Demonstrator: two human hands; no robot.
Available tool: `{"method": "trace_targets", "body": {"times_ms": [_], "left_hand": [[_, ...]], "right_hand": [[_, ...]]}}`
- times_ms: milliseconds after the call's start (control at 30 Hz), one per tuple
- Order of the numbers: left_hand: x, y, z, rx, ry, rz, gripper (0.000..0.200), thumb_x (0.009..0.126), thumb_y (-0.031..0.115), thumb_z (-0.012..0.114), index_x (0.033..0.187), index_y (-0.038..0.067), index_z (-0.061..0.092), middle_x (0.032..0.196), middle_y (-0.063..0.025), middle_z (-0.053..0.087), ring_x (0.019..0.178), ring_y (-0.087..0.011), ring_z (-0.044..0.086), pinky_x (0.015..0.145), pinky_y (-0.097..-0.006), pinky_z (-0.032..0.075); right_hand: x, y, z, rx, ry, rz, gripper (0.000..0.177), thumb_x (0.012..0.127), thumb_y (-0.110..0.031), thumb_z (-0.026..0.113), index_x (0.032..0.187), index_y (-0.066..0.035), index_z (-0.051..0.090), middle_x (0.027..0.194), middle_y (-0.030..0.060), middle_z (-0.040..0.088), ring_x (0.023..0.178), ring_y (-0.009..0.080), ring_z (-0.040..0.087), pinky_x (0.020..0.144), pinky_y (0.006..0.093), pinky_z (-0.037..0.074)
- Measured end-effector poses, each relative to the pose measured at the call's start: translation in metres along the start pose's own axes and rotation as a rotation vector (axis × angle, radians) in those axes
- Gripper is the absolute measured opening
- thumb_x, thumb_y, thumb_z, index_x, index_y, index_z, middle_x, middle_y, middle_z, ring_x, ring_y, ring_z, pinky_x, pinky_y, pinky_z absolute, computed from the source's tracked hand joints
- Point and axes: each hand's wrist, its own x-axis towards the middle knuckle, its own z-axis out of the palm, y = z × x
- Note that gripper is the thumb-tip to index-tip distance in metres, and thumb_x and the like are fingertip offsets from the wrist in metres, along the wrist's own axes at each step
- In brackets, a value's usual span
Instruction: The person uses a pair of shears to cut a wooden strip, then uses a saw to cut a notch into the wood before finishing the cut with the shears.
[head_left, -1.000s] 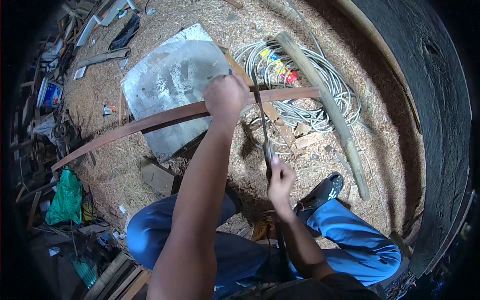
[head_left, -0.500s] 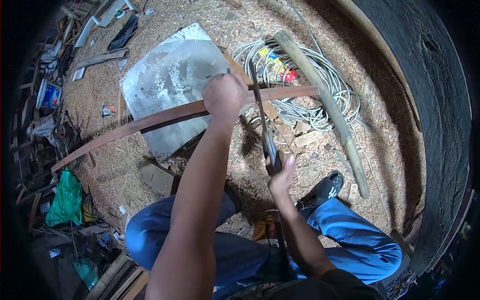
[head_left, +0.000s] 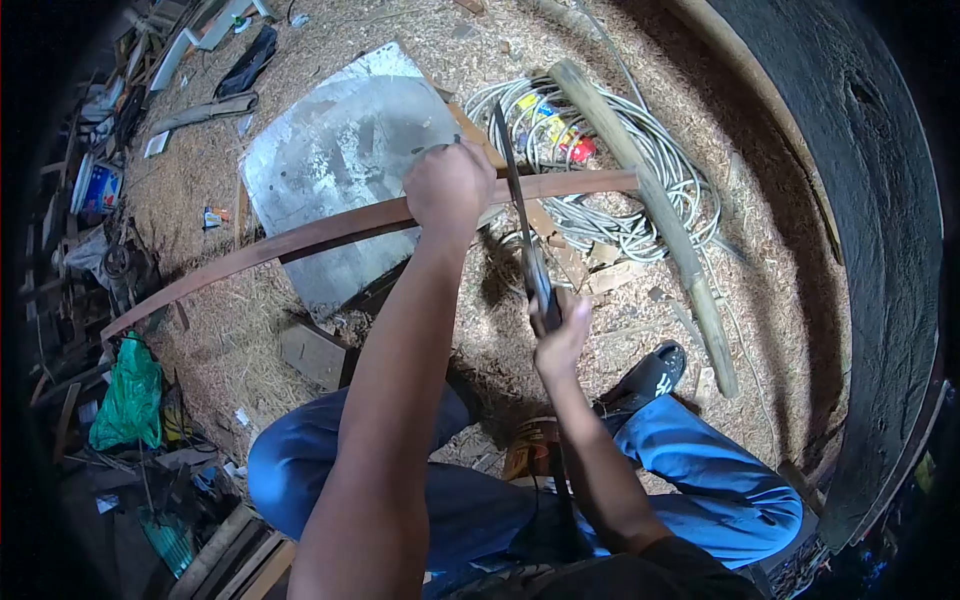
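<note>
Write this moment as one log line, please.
left hand: grips curved wooden strip | right hand: holds saw by handle, blade across strip | below: metal sheet, cable coil

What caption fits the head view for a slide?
Left hand grips a long curved wooden strip; right hand holds a handsaw across it, over a sawdust-covered floor.

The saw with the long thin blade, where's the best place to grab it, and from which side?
Grab the long thin metal saw by its dark handle at the near end, coming from the body's side, as the right hand does. The blade is thin, and it crosses the curved brown wooden strip right beside the left hand, so the far end offers no safe grip.
</note>
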Motion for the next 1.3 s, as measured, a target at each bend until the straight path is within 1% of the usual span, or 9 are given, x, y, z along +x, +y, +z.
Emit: {"method": "trace_targets", "body": {"times_ms": [267, 333, 500, 567, 633, 667, 700, 1000, 1300], "left_hand": [[0.001, 0.004, -0.005, 0.051, -0.066, -0.052, 0.045, 0.092, 0.027, 0.045, 0.065, 0.003, 0.071, 0.074, -0.0202, 0.07, 0.068, -0.0366, 0.069, 0.07, -0.0464, 0.055], [0.001, 0.005, -0.005, 0.049, -0.068, -0.053, 0.045, 0.092, 0.028, 0.045, 0.066, 0.003, 0.072, 0.074, -0.0204, 0.07, 0.068, -0.0364, 0.069, 0.07, -0.0463, 0.055], [-0.003, 0.001, 0.001, 0.067, -0.052, -0.035, 0.043, 0.091, 0.027, 0.045, 0.067, 0.003, 0.072, 0.075, -0.0208, 0.07, 0.07, -0.0359, 0.069, 0.071, -0.0461, 0.055], [-0.001, 0.001, 0.002, 0.079, -0.026, -0.033, 0.044, 0.091, 0.027, 0.045, 0.065, 0.004, 0.072, 0.072, -0.0203, 0.069, 0.068, -0.0359, 0.069, 0.07, -0.0461, 0.055], [0.001, -0.001, 0.003, 0.076, -0.018, -0.038, 0.044, 0.091, 0.027, 0.045, 0.065, 0.004, 0.071, 0.072, -0.0202, 0.069, 0.068, -0.0361, 0.069, 0.07, -0.0461, 0.055], [0.001, 0.0, 0.003, 0.075, -0.02, -0.032, 0.044, 0.091, 0.027, 0.045, 0.064, 0.003, 0.071, 0.072, -0.0202, 0.069, 0.067, -0.0363, 0.069, 0.07, -0.0461, 0.055], [0.001, 0.002, 0.002, 0.073, -0.021, -0.03, 0.044, 0.091, 0.027, 0.045, 0.064, 0.003, 0.071, 0.072, -0.0202, 0.069, 0.067, -0.0363, 0.069, 0.07, -0.0461, 0.055], [-0.002, 0.0, 0.001, 0.054, -0.003, -0.011, 0.046, 0.092, 0.027, 0.044, 0.063, 0.002, 0.07, 0.071, -0.0199, 0.069, 0.066, -0.0365, 0.069, 0.069, -0.0456, 0.055], [0.002, 0.007, -0.009, 0.055, -0.09, -0.062, 0.045, 0.093, 0.027, 0.044, 0.068, 0.002, 0.071, 0.075, -0.0207, 0.07, 0.073, -0.037, 0.069, 0.072, -0.0452, 0.055]], "right_hand": [[-0.077, 0.044, -0.05, -0.097, -0.043, -0.111, 0.061, 0.105, -0.042, 0.025, 0.093, 0.005, 0.061, 0.07, 0.0084, 0.058, 0.061, 0.0164, 0.053, 0.056, 0.0311, 0.041], [-0.072, 0.054, -0.031, -0.097, 0.259, -0.183, 0.058, 0.105, -0.039, 0.027, 0.099, 0.006, 0.062, 0.073, 0.0102, 0.06, 0.061, 0.0161, 0.052, 0.057, 0.0309, 0.041], [0.005, 0.003, 0.006, 0.296, 0.231, 0.248, 0.057, 0.106, -0.042, 0.026, 0.1, 0.004, 0.06, 0.075, 0.0083, 0.061, 0.06, 0.0164, 0.053, 0.057, 0.0296, 0.043], [0.011, 0.013, -0.007, -0.083, -0.126, 0.025, 0.057, 0.106, -0.044, 0.027, 0.095, 0.002, 0.06, 0.073, 0.0062, 0.06, 0.062, 0.0168, 0.055, 0.058, 0.0288, 0.044], [-0.02, 0.01, -0.008, 0.067, -0.014, -0.028, 0.057, 0.106, -0.044, 0.029, 0.088, 0.001, 0.06, 0.069, 0.0052, 0.058, 0.061, 0.0159, 0.055, 0.058, 0.0291, 0.044], [-0.039, 0.039, -0.01, -0.542, 0.311, -0.436, 0.058, 0.105, -0.044, 0.031, 0.08, 0.001, 0.059, 0.066, 0.0057, 0.058, 0.058, 0.0151, 0.054, 0.055, 0.0289, 0.043], [-0.058, 0.043, -0.034, -0.099, 0.026, -0.151, 0.057, 0.105, -0.042, 0.031, 0.081, 0.001, 0.059, 0.066, 0.0061, 0.057, 0.056, 0.0136, 0.052, 0.051, 0.0284, 0.041], [0.017, -0.002, 0.011, 0.147, 0.018, 0.142, 0.053, 0.105, -0.051, 0.035, 0.097, -0.002, 0.055, 0.079, 0.007, 0.057, 0.067, 0.0138, 0.056, 0.056, 0.0264, 0.044], [-0.069, 0.033, -0.025, -0.013, 0.28, 0.0, 0.057, 0.107, -0.037, 0.031, 0.074, -0.001, 0.059, 0.064, 0.0059, 0.056, 0.055, 0.0119, 0.05, 0.053, 0.0301, 0.039]]}}
